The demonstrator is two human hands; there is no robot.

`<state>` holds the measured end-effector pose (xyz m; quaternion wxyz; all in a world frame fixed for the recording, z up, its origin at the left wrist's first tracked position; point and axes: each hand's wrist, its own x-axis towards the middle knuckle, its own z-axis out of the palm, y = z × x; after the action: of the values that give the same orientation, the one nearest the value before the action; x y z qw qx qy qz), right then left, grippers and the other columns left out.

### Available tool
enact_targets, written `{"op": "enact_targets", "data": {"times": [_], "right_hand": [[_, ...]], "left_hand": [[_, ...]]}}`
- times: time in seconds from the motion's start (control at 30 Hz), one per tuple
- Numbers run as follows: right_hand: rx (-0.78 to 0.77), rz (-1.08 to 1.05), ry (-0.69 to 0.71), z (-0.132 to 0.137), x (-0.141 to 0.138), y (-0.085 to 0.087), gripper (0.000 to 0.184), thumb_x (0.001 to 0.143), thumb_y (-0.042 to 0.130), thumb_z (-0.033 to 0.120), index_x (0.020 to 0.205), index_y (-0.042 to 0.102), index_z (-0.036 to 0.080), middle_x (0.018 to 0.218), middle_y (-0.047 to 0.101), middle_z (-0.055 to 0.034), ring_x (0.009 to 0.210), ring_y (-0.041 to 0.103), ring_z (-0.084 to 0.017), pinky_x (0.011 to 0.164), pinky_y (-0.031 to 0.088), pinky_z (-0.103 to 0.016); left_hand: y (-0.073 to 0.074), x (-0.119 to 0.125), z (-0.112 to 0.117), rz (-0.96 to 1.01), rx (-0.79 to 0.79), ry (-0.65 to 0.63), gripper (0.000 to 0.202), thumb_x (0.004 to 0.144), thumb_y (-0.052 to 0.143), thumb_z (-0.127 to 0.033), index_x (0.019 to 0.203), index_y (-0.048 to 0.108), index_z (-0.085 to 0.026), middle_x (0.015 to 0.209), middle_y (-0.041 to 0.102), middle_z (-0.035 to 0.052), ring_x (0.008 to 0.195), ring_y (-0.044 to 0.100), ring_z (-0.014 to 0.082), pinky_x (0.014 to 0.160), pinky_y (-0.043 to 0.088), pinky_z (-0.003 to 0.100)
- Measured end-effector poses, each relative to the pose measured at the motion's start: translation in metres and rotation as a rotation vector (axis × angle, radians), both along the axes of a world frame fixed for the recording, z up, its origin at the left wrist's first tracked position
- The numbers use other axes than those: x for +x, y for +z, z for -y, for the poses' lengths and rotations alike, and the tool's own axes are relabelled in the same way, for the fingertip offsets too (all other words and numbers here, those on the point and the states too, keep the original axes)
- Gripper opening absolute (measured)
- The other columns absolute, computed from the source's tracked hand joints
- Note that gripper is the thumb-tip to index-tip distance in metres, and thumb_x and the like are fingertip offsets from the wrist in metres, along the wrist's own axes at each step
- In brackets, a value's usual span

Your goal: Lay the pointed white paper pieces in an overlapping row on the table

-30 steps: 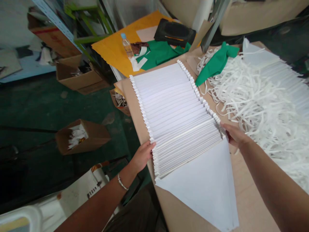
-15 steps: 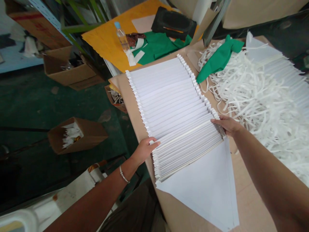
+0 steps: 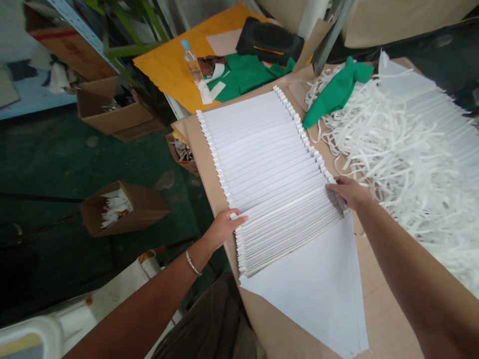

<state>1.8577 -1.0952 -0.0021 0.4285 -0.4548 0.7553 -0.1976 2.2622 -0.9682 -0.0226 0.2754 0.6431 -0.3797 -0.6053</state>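
Observation:
A long row of thin white sheets (image 3: 262, 154) lies on the brown-covered table, overlapping like shingles with notched, folded side edges. I cannot tell whether they are paper or cloth. My left hand (image 3: 226, 227) pinches the left edge of one sheet, thumb on top. On the opposite edge, my right hand (image 3: 351, 192) grips at about the same level, its lower fingers partly hidden behind the edge. Nearer to me the sheets are packed tightly together. The nearest, a wide white sheet (image 3: 318, 284), lies flat and tapers to a point.
White strips (image 3: 396, 159) are heaped on the right, with a green cloth (image 3: 335, 97) over them. More white sheets (image 3: 441, 114) lie beyond. A bottle (image 3: 192, 65) and black case (image 3: 269, 40) stand at the back. Cardboard boxes (image 3: 149, 204) sit on the floor to the left.
The view has shifted slightly. Both hands keep their hold at the same places on the white sheets, with hardly any visible movement.

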Motion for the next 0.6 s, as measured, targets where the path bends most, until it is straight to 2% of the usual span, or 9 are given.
{"op": "enact_targets", "data": {"times": [0.07,0.13,0.2,0.27,0.33,0.4,0.6], "right_hand": [[-0.241,-0.345,0.098,-0.018,0.025,0.011,0.06,0.08,0.069,0.052,0.125,0.061,0.013,0.127,0.065,-0.0216,0.119,0.061,-0.035,0.099,0.051,-0.049],[-0.441,-0.549,0.299,-0.047,0.057,0.019,0.07,0.094,0.051,0.055,0.147,0.043,0.009,0.153,0.043,-0.0238,0.143,0.038,-0.038,0.114,0.035,-0.056],[-0.521,-0.643,0.54,-0.08,0.086,0.021,0.075,0.099,0.042,0.053,0.157,0.024,0.011,0.163,0.025,-0.019,0.151,0.021,-0.036,0.12,0.023,-0.057],[-0.547,-0.684,0.73,-0.107,0.102,0.017,0.076,0.1,0.04,0.052,0.161,0.014,0.016,0.164,0.023,-0.0138,0.152,0.02,-0.033,0.122,0.019,-0.056],[-0.544,-0.711,0.802,-0.122,0.104,0.01,0.076,0.1,0.04,0.051,0.162,0.009,0.019,0.164,0.024,-0.0118,0.152,0.022,-0.032,0.122,0.02,-0.054],[-0.539,-0.729,0.804,-0.128,0.097,0.006,0.076,0.101,0.039,0.051,0.162,0.007,0.019,0.164,0.022,-0.0114,0.152,0.022,-0.031,0.122,0.019,-0.053],[-0.572,-0.702,0.889,-0.136,0.074,0.01,0.074,0.1,0.041,0.05,0.161,0.008,0.024,0.163,0.026,-0.0086,0.152,0.023,-0.028,0.123,0.015,-0.051]], "left_hand": [[0.004,0.001,0.001,-0.063,0.01,-0.008,0.047,0.068,0.076,-0.06,0.08,0.065,-0.016,0.06,0.056,-0.0041,0.056,0.049,0.0118,0.054,0.032,0.023],[0.007,0.002,0.001,-0.123,0.043,0.017,0.048,0.07,0.073,-0.062,0.082,0.066,-0.016,0.063,0.059,-0.0026,0.058,0.052,0.0131,0.055,0.036,0.023],[0.006,0.003,0.001,-0.161,0.082,0.054,0.048,0.07,0.073,-0.062,0.082,0.065,-0.017,0.064,0.061,-0.0016,0.059,0.054,0.014,0.055,0.038,0.023],[0.005,0.005,0.001,-0.183,0.108,0.077,0.047,0.067,0.076,-0.061,0.079,0.064,-0.017,0.064,0.061,-0.0011,0.059,0.055,0.0142,0.055,0.04,0.024],[0.005,0.005,0.001,-0.2,0.128,0.084,0.047,0.066,0.077,-0.06,0.078,0.065,-0.016,0.065,0.062,-0.0006,0.06,0.056,0.0144,0.055,0.041,0.024],[0.005,0.005,0.001,-0.211,0.138,0.085,0.047,0.066,0.077,-0.059,0.079,0.065,-0.016,0.066,0.062,-0.0004,0.06,0.057,0.0144,0.055,0.042,0.024],[0.006,0.004,-0.002,-0.243,0.121,0.079,0.049,0.064,0.078,-0.062,0.076,0.062,-0.017,0.064,0.058,-0.002,0.06,0.058,0.0143,0.058,0.048,0.026]]}}
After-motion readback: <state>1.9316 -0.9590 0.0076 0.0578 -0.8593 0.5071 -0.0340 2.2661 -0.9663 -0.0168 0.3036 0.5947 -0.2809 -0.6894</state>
